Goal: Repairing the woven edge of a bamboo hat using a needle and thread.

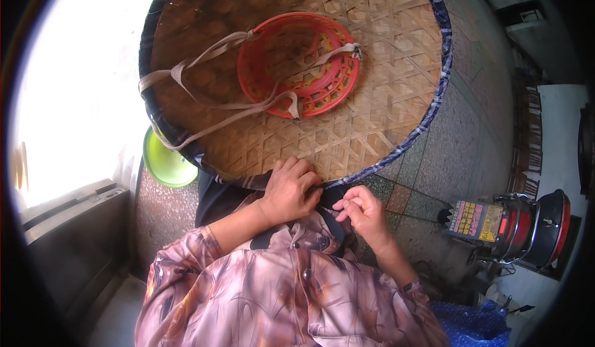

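A large round woven bamboo tray (390, 93) is tilted up in front of me, its rim bound with dark blue checked cloth (442, 43). My left hand (290, 189) rests on the near rim with its fingers curled over the cloth there. Just to the right, my right hand (367, 214) is raised close to the rim, thumb and forefinger pinched together. Whatever that pinch holds, if anything, is too small to make out. Inside the tray lies a red plastic basket (248, 77) with pale cloth straps (214, 51) tied to it; they stretch to the tray's left edge.
A lime-green basin (164, 158) stands on the floor at the left, partly under the tray. Bright light comes through an opening on the left, above a dark ledge (80, 214). A parked motorbike (524, 229) and blue patterned fabric (474, 322) are at the right.
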`<action>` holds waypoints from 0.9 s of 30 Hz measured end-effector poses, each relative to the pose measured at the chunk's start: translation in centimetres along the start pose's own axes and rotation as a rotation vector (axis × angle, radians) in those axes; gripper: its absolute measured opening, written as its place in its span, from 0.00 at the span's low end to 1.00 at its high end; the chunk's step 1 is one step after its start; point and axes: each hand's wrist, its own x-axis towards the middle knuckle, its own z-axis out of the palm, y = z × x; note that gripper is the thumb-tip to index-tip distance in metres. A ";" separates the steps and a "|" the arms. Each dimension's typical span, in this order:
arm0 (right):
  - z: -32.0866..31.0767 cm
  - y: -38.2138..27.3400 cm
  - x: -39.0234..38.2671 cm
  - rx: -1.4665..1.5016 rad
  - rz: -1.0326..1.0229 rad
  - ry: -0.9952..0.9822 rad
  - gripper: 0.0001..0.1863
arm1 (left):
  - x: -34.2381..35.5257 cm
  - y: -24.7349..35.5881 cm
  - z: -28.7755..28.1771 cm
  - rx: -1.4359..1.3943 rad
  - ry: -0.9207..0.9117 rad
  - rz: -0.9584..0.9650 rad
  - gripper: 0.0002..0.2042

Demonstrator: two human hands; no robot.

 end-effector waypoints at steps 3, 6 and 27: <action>1.3 0.1 0.0 -0.116 -0.092 0.114 0.02 | -0.2 -0.5 0.2 -0.009 -0.004 0.006 0.05; 1.6 -0.7 0.2 -0.369 -0.241 0.174 0.03 | -0.1 -0.7 0.3 -0.015 -0.013 -0.008 0.05; 3.5 1.1 1.4 -0.347 -0.222 0.290 0.03 | 0.0 -1.1 0.5 -0.053 0.006 -0.010 0.07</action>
